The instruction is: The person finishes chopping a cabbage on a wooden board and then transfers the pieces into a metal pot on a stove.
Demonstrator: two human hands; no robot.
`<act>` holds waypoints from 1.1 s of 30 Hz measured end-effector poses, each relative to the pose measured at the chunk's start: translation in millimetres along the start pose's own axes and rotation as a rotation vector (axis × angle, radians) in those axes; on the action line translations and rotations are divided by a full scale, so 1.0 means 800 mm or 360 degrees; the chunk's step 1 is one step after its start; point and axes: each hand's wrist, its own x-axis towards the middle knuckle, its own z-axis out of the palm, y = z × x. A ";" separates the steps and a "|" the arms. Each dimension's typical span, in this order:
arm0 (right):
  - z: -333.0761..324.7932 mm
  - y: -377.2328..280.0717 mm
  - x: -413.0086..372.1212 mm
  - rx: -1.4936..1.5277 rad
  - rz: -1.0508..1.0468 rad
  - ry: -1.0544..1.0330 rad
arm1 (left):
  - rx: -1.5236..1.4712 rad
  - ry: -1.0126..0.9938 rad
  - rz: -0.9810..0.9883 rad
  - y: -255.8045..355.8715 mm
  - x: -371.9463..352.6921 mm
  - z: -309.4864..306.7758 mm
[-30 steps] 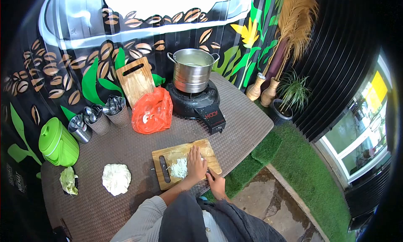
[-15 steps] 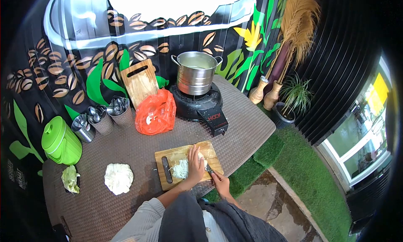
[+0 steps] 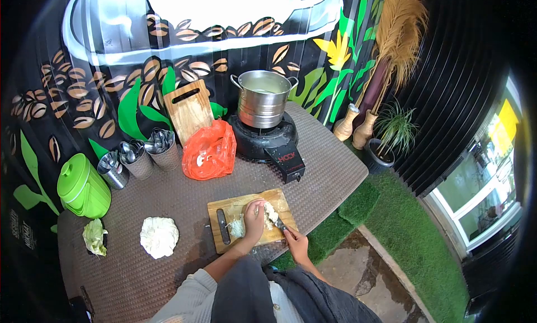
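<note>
A wooden cutting board [image 3: 254, 201] lies near the table's front edge. A pale piece of cabbage [image 3: 271, 213] rests on its right half, its cut side showing. My left hand [image 3: 254, 221] is bent against the left side of this piece, fingers curled at its far end and partly hidden. Thin cabbage shreds [image 3: 237, 228] are heaped on the board, left of that hand. My right hand [image 3: 296, 243] is closed round the dark handle of a knife [image 3: 279, 224]; its blade is mostly hidden by the cabbage.
Left on the table are a cabbage chunk [image 3: 159, 237], a leafy piece [image 3: 95, 237] and a green lidded container [image 3: 84, 186]. Behind stand cutlery cups [image 3: 137, 167], a red plastic bag [image 3: 210, 154], an upright board [image 3: 190, 118], and a steel pot [image 3: 260, 107] on a black burner [image 3: 263, 141].
My left hand has shifted left and its fingers have curled, uncovering more of the cabbage piece. The knife stays in my right hand, which has barely moved.
</note>
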 end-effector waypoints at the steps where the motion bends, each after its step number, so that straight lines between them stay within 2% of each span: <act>1: 0.001 -0.001 0.001 0.0007 -0.0014 0.0012 | -0.0001 0.0002 0.0003 -0.001 0.001 0.000; 4: -0.001 -0.005 0.004 0.0015 -0.0037 0.0037 | -0.0092 -0.0045 -0.0103 0.013 0.002 0.001; 6: -0.004 -0.006 0.007 0.0018 -0.0044 0.0050 | -0.0388 0.0117 -0.0152 0.023 0.000 0.006; 7: -0.005 -0.006 0.010 0.0014 -0.0022 0.0061 | -0.0388 0.0117 -0.0151 0.020 0.000 0.009; 11: -0.010 -0.019 0.016 -0.0084 -0.0024 0.0083 | -0.0912 0.0093 -0.0516 -0.009 0.012 0.024; 13: -0.006 -0.033 0.015 -0.0100 -0.0098 0.0100 | -0.1049 0.0083 -0.0604 0.006 0.017 0.033; 15: -0.004 -0.043 0.020 -0.0117 -0.0173 0.0116 | -0.1361 0.0291 -0.0961 0.020 0.024 0.047; 18: -0.005 -0.049 0.026 -0.0183 -0.0199 0.0062 | -0.1593 0.0216 -0.0915 0.036 0.033 0.057; 30: -0.023 -0.104 0.078 -0.0364 -0.0241 0.0024 | -0.1639 0.0350 -0.0772 0.081 0.088 0.095; 33: -0.024 -0.113 0.103 -0.0291 -0.0441 0.0037 | -0.1717 0.0397 -0.0716 0.081 0.112 0.105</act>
